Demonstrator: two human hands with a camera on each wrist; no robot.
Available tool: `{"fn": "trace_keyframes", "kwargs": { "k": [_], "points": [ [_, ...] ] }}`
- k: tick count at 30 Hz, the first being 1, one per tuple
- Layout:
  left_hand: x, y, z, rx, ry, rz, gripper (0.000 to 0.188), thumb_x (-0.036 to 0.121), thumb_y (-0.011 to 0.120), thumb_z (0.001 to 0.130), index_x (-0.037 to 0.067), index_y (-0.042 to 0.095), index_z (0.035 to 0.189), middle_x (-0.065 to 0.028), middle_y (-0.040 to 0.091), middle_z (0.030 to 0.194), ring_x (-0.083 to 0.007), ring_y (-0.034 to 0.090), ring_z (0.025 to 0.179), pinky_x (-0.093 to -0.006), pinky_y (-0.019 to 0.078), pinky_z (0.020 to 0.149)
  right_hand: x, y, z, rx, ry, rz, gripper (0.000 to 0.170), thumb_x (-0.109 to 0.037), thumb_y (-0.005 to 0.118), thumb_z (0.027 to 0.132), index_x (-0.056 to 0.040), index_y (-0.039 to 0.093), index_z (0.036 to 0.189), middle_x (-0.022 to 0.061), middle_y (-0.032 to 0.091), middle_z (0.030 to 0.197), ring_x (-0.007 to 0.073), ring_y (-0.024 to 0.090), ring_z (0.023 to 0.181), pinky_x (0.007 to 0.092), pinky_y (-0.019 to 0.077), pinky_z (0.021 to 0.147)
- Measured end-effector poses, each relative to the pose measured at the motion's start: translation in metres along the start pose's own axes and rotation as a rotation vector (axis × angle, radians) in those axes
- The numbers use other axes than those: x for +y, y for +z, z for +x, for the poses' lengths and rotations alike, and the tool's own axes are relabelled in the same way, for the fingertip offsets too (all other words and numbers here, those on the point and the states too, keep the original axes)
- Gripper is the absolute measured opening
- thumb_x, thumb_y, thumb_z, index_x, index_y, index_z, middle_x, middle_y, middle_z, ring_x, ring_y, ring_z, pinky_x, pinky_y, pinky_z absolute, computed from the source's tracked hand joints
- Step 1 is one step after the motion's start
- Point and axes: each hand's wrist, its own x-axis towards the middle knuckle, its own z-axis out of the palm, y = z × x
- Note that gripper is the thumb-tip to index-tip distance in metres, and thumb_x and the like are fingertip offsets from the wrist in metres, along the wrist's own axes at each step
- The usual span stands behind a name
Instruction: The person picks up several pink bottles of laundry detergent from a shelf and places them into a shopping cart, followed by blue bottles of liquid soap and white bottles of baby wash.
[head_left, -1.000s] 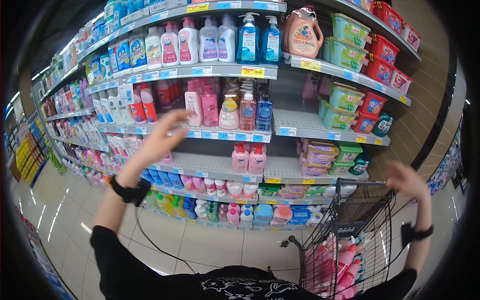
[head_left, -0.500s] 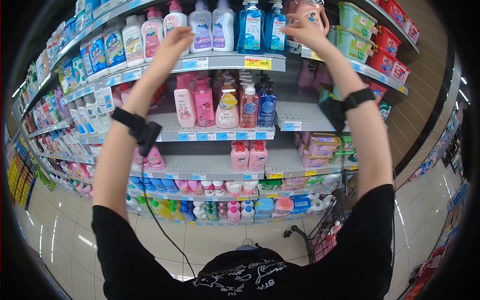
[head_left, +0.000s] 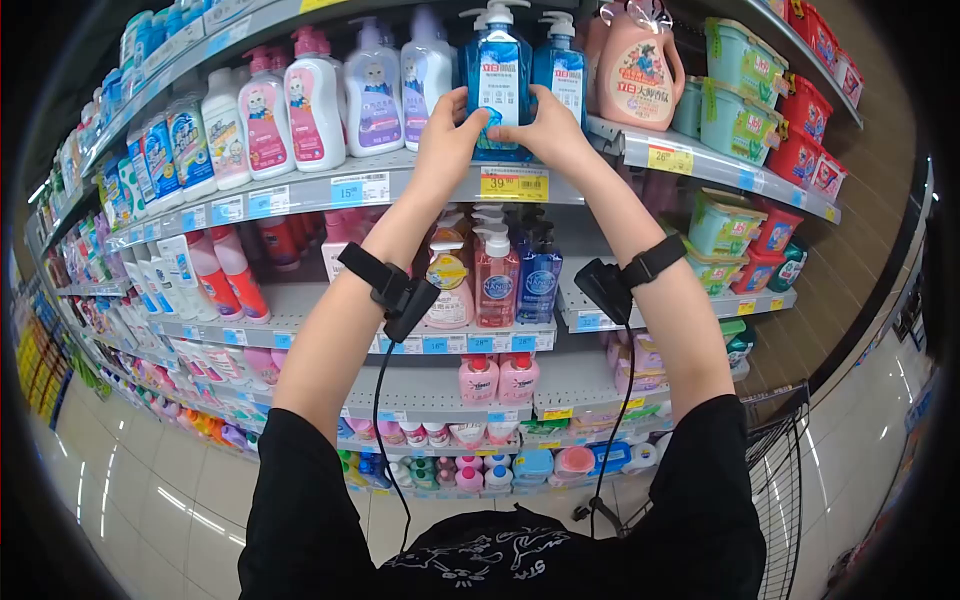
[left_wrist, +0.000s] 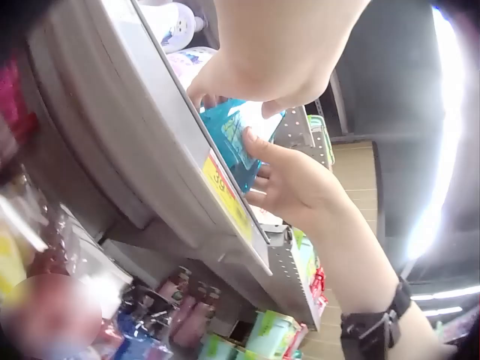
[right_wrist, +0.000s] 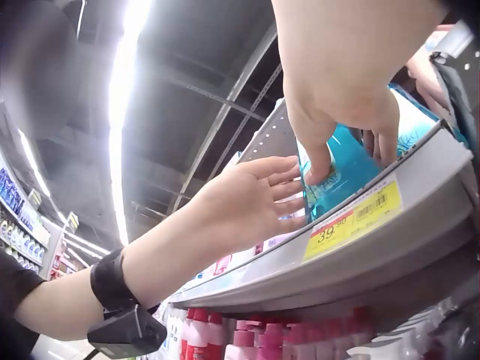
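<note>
A blue pump bottle [head_left: 500, 75] with a white pump and white label stands at the front of the upper shelf. My left hand [head_left: 448, 138] holds its left side, thumb over the front. From the right, my right hand [head_left: 553, 132] grips it with the thumb across the lower front. The right wrist view shows the left hand's fingers [right_wrist: 289, 196] lying along the bottle's side. In the left wrist view, the right thumb presses the blue front [left_wrist: 231, 139]. A second blue pump bottle [head_left: 562, 65] stands just to the right, partly behind my right hand.
A shelf edge with a yellow price tag [head_left: 514, 186] runs below the bottle. Purple bottles [head_left: 374, 95] stand to the left; a peach jug [head_left: 640, 70] and green tubs [head_left: 740, 115] to the right. Lower right is a shopping cart [head_left: 775, 450]. Cables hang from both wrist cameras.
Both hands reached up and inward to the shelf and took hold of the blue pump bottle from its two sides. The right hand came from beside the cart. The view has moved closer to the shelf.
</note>
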Motion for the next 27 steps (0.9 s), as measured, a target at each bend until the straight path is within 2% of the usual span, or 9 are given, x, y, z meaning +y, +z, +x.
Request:
{"fn": "trace_keyframes", "kwargs": {
  "k": [4,7,9,11,12,15,18,20,27],
  "points": [
    [0.026,0.012,-0.025,0.082,0.044,-0.155,0.054,0.014,0.059,0.084,-0.004,0.039,0.131,-0.0201,0.051,0.121,-0.0284,0.051,0.11,-0.035,0.0385,0.095,-0.02,-0.003,-0.021,0.129,-0.104,0.018,0.073,-0.024,0.08,0.061,0.0028,0.044,0.119,0.0216,0.059,0.107,0.0328,0.059,0.102,0.0384,0.0464,0.085],
    [0.029,0.01,-0.036,0.163,0.412,0.096,0.052,0.015,0.059,0.084,-0.001,0.041,0.131,-0.019,0.049,0.122,-0.0309,0.047,0.113,-0.0373,0.0355,0.097,-0.028,0.003,-0.043,0.315,-0.298,0.089,0.065,-0.02,0.077,0.065,0.0007,0.045,0.118,0.0214,0.057,0.108,0.0347,0.057,0.103,0.0392,0.0453,0.086],
    [0.05,0.01,-0.057,0.132,0.504,0.153,0.054,0.018,0.061,0.082,0.002,0.043,0.13,-0.0177,0.048,0.123,-0.0326,0.043,0.116,-0.0389,0.0327,0.098,-0.048,-0.007,-0.082,0.383,-0.221,0.178,0.059,-0.018,0.075,0.069,-0.0004,0.045,0.117,0.0205,0.056,0.108,0.0337,0.057,0.102,0.0389,0.045,0.086],
    [0.07,0.002,-0.087,-0.014,0.575,0.231,0.058,0.027,0.064,0.079,0.004,0.045,0.13,-0.0158,0.049,0.124,-0.0318,0.045,0.113,-0.0392,0.0341,0.096,-0.058,-0.012,-0.136,0.417,-0.165,0.385,0.052,-0.017,0.071,0.079,-0.0011,0.041,0.119,0.0107,0.053,0.115,0.021,0.054,0.103,0.0354,0.0424,0.09],
    [0.08,0.002,-0.107,-0.167,0.541,0.092,0.06,0.031,0.064,0.079,0.005,0.046,0.13,-0.015,0.049,0.127,-0.0314,0.049,0.11,-0.0402,0.0367,0.093,-0.057,-0.012,-0.17,0.473,-0.217,0.377,0.052,-0.019,0.072,0.079,-0.0008,0.042,0.117,0.0096,0.057,0.107,0.0186,0.056,0.094,0.0341,0.0447,0.086],
    [0.079,0.007,-0.192,-0.54,0.399,-0.095,0.067,0.038,0.06,0.08,0.007,0.04,0.135,-0.0148,0.05,0.126,-0.0321,0.051,0.108,-0.0413,0.0398,0.09,-0.035,0.016,-0.308,0.59,-0.015,0.554,0.059,-0.037,0.063,0.083,-0.0015,0.038,0.123,0.0113,0.053,0.112,0.0221,0.052,0.103,0.0369,0.0421,0.092],
    [0.064,0.008,-0.295,-0.566,0.332,-0.103,0.064,0.043,0.054,0.083,0.003,0.043,0.132,-0.0179,0.053,0.119,-0.0349,0.053,0.103,-0.0428,0.0404,0.09,-0.044,0.061,-0.428,0.73,0.268,0.826,0.073,-0.039,0.062,0.082,-0.0004,0.028,0.134,0.0156,0.043,0.128,0.0269,0.044,0.118,0.0414,0.0362,0.1],
    [0.06,0.013,-0.339,-0.627,0.283,-0.167,0.064,0.046,0.05,0.085,0.001,0.044,0.13,-0.0189,0.054,0.114,-0.0362,0.054,0.099,-0.0439,0.0412,0.088,-0.076,0.057,-0.454,0.701,0.344,0.421,0.076,-0.026,0.071,0.078,0.0006,0.027,0.133,0.0168,0.043,0.127,0.0278,0.046,0.116,0.0414,0.0379,0.098],
    [0.139,0.09,-0.394,-0.793,0.443,-0.668,0.065,0.052,0.038,0.091,-0.003,0.049,0.122,-0.0214,0.059,0.1,-0.0372,0.059,0.086,-0.0431,0.0469,0.075,-0.158,-0.022,-0.533,1.018,0.453,-0.02,0.061,-0.013,0.073,0.077,0.0039,0.037,0.122,0.0124,0.053,0.11,0.0221,0.055,0.099,0.0367,0.0462,0.086]
  ]
}}
